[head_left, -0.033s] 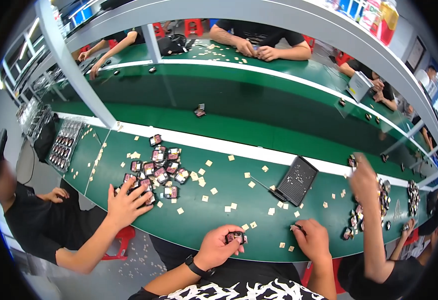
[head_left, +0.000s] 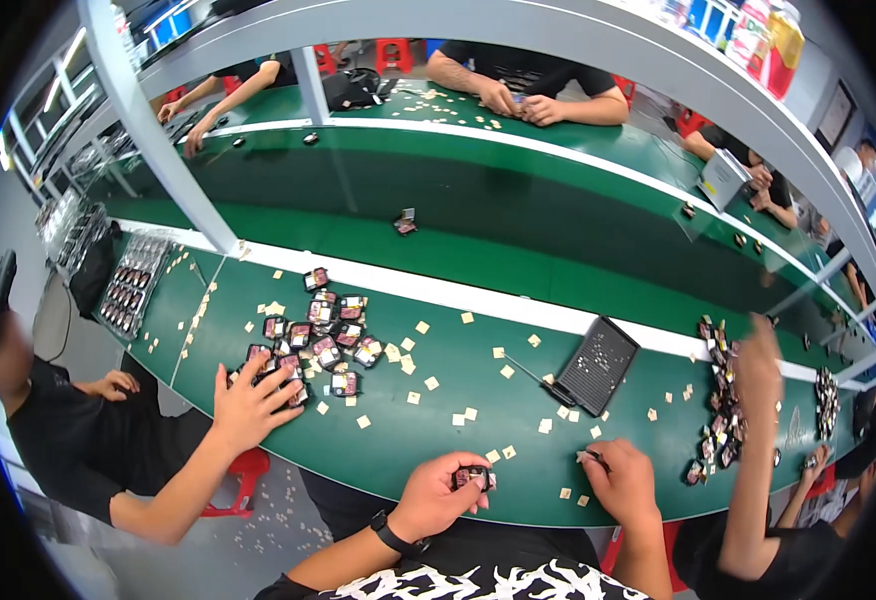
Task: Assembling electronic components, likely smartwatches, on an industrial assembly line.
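Note:
My left hand (head_left: 445, 492) is closed round a small black case (head_left: 475, 479) with a pink and white face, thumb on top, just over the table's near edge. To its right, my right hand (head_left: 622, 478) is curled at the same edge, fingertips pinched on a small dark and whitish thing (head_left: 592, 456) too little to name. Small pale square pieces (head_left: 501, 454) lie on the green table between and in front of my hands. A heap of similar black cases (head_left: 326, 335) sits to the left, with a co-worker's spread hand (head_left: 259, 401) on its near side.
A black ridged tray (head_left: 598, 366) holding tiny bits stands ahead of my right hand. On the right, a co-worker's raised arm (head_left: 755, 400) passes before another heap of cases (head_left: 720, 400). Beyond the white ledge runs a green conveyor belt (head_left: 478, 270). A clear tray of cases (head_left: 134, 287) lies far left.
The right co-worker's raised hand has moved to the right, uncovering more of the heap there. The whole view has shifted slightly. My hands keep their hold.

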